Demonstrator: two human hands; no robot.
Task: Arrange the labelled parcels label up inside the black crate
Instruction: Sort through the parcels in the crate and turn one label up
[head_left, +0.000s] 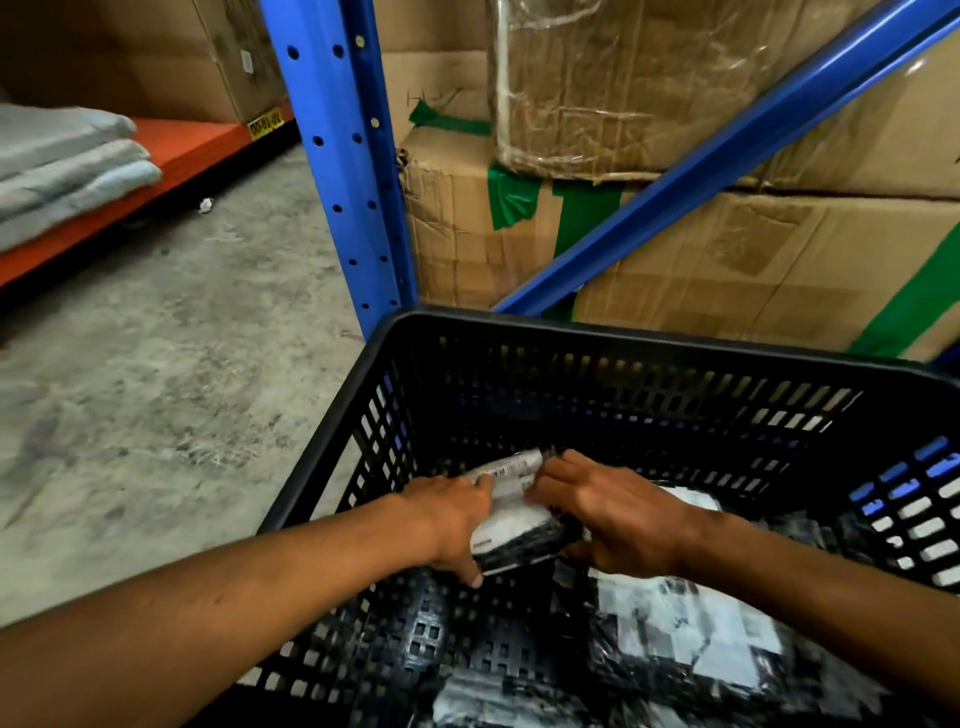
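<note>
A black slotted plastic crate (597, 343) fills the lower right of the view. Inside it both my hands grip one small black parcel (514, 525) with a white label facing up. My left hand (452, 519) holds its left edge, thumb under the near corner. Its right side is held by my right hand (618, 514), fingers over the top. More black parcels lie in the crate: one with a large white label up (685, 629) to the right, another at the bottom edge (498, 701).
A blue steel rack upright (343, 156) and a diagonal brace (727, 156) stand just behind the crate, with taped cardboard boxes (753, 249) stacked behind them. To the left lies bare concrete floor (171, 364) and an orange shelf (171, 156) with folded grey cloths (67, 166).
</note>
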